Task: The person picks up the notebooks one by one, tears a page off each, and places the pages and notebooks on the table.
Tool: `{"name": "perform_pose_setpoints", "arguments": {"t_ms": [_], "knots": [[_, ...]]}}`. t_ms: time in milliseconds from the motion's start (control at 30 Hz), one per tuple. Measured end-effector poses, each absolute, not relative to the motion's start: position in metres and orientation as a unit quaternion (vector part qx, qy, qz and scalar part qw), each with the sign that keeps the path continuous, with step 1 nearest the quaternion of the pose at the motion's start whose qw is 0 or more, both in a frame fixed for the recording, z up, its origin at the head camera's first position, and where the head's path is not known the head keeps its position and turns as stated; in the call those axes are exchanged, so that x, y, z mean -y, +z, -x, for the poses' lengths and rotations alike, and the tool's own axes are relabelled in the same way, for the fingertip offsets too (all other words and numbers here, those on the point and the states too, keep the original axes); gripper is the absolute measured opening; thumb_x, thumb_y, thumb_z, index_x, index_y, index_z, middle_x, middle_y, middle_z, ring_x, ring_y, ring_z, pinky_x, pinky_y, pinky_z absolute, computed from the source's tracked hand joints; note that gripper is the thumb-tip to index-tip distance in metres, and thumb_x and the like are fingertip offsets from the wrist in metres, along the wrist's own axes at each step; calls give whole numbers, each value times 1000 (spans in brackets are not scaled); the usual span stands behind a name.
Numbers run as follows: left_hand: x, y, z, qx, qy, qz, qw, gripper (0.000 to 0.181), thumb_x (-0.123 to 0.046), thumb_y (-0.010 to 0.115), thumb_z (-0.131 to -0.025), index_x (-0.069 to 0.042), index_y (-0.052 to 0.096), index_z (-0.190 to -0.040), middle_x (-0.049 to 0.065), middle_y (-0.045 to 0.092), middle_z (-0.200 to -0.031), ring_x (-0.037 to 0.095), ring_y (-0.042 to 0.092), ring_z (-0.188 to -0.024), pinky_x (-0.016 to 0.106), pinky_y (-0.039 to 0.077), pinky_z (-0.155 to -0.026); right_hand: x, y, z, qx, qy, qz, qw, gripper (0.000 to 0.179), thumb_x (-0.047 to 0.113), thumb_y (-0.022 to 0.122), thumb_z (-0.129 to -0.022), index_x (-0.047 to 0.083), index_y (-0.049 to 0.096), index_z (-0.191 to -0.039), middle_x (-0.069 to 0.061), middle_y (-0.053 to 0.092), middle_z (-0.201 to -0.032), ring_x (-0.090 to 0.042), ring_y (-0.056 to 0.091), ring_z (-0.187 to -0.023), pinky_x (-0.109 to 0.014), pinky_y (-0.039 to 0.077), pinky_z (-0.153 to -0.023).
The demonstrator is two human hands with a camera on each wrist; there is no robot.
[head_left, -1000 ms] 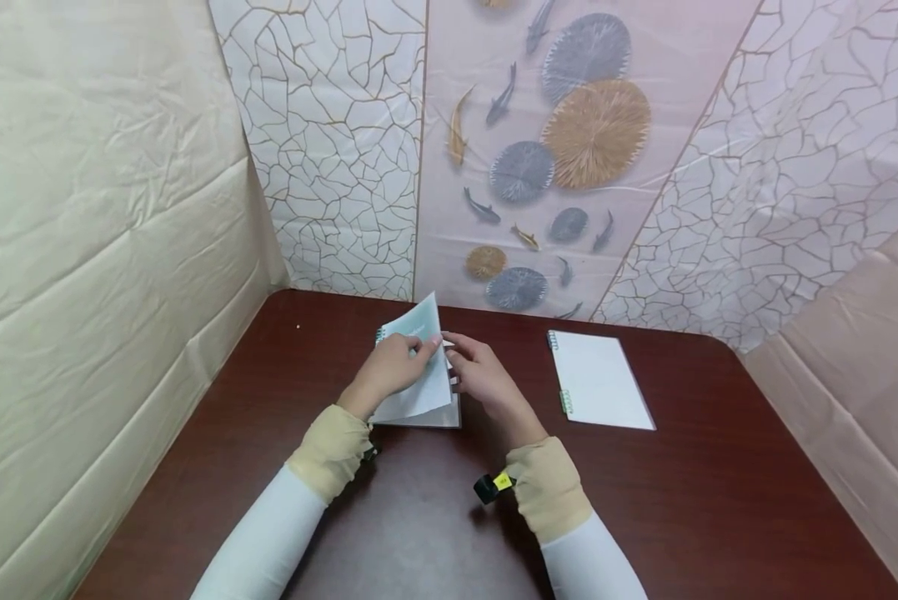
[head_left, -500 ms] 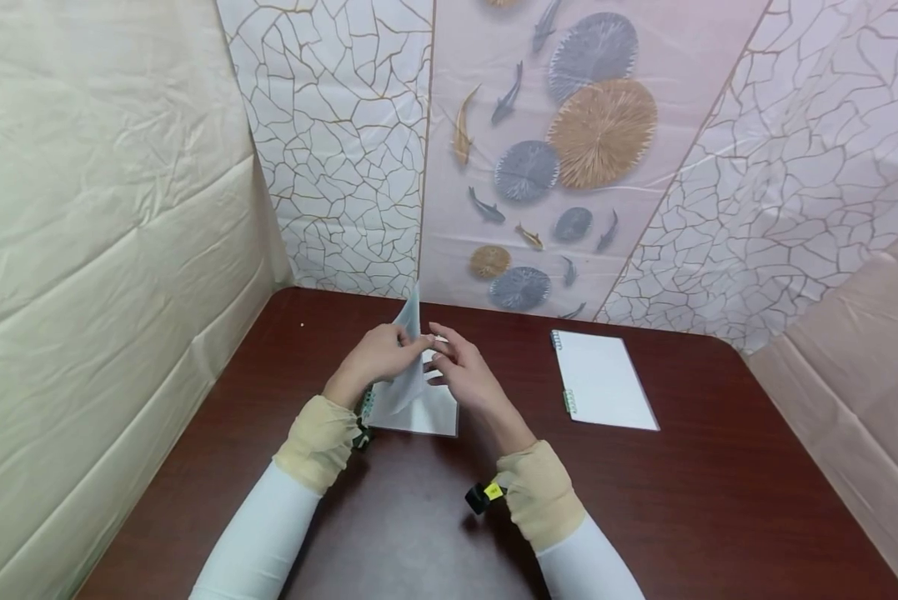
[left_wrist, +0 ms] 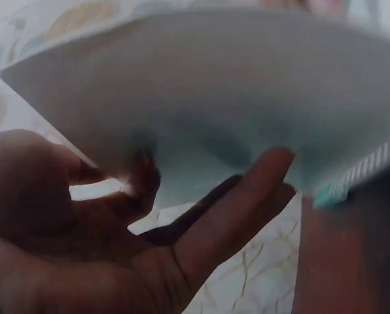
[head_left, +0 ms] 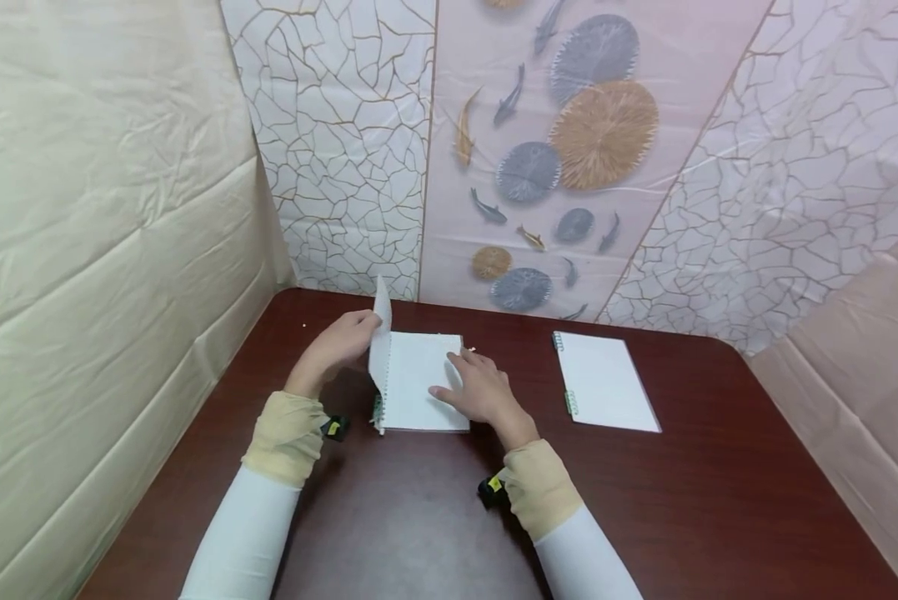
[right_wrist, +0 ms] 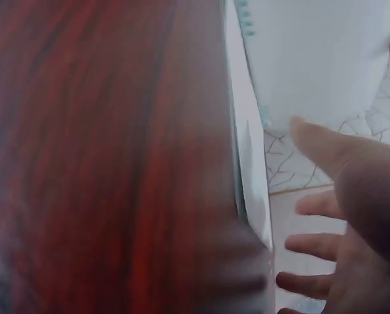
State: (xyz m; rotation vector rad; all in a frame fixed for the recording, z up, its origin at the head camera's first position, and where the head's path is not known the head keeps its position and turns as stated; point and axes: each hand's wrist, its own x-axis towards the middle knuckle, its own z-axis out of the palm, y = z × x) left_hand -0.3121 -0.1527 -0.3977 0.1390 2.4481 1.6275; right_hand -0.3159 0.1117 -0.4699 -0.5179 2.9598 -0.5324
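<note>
Toward the far side of the dark reddish surface [head_left: 403,517], a ring-bound notebook [head_left: 422,387] lies with a white page facing up and its binding on the left. A raised leaf [head_left: 380,354] stands nearly upright along that binding, and from where I watch the left hand [head_left: 336,342] has its grip closed on the leaf's free edge. The right hand [head_left: 486,390] is over the right part of the page, grip loose, fingers spread and holding nothing; it blocks part of that edge. Well apart to the right lies a second notebook [head_left: 609,379], white, with green rings down its left side. Black blocks with yellow labels hang at both wrists, the left block [head_left: 334,427] just beside the notebook's near corner, the right block [head_left: 494,492] nearer me. A printed cloth [head_left: 456,258] of fish and round shapes closes off the back, and a pale padded drape [head_left: 118,250] the left.

The left wrist view is dim and blurred; the leaf fills most of it, and exactly how the fingertips meet it is hard to make out. Whether the right fingertips touch the paper, I cannot tell. Both sleeves run out of frame at the bottom.
</note>
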Motion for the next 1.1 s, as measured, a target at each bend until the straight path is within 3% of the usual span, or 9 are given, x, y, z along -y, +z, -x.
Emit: {"name": "perform_pose_setpoints", "arguments": {"t_ms": [133,367,600,767,933,1100], "knots": [[176,-396,311,-840,527,-59,111,39,-22,33,-109,6,60,-117,17,65,-101,23,66,-80,35,58,-70,-117,-473,318,-974,-128,170,70,80,59,66,-100,14,44,-163,-16,32,-171,-43,28,-157,-69,32,-117],[204,-397,306,-886,437,-31,151,44,-15,32,-108,13,56,-132,24,65,-110,27,68,-87,41,62,-72,-119,-472,318,-976,-89,183,73,78,60,67,-99,15,49,-160,-16,37,-169,-43,28,-156,-69,32,-117],[209,-412,312,-957,258,9,130,47,-8,35,-99,22,58,-126,34,64,-115,35,61,-88,45,54,-78,-117,-472,315,-975,-101,187,62,75,56,74,-95,13,56,-154,-21,46,-159,-38,41,-149,-63,41,-113],[209,-427,312,-957,247,72,132,49,-8,37,-101,17,54,-140,38,58,-133,40,60,-104,56,54,-91,-116,-473,314,-976,-94,188,53,78,60,76,-92,14,57,-152,-22,48,-156,-41,45,-144,-62,44,-110],[206,-438,311,-950,247,124,145,52,-11,39,-104,10,46,-151,37,52,-144,45,59,-118,62,52,-96,-118,-474,315,-978,-84,182,51,81,64,76,-91,15,57,-152,-20,47,-158,-40,44,-146,-62,43,-111],[202,-445,315,-960,215,117,133,44,-9,44,-103,13,58,-138,37,60,-133,40,62,-103,57,54,-88,-119,-472,315,-978,-89,182,50,81,63,77,-90,14,58,-151,-20,49,-158,-40,45,-146,-63,43,-112]]}}
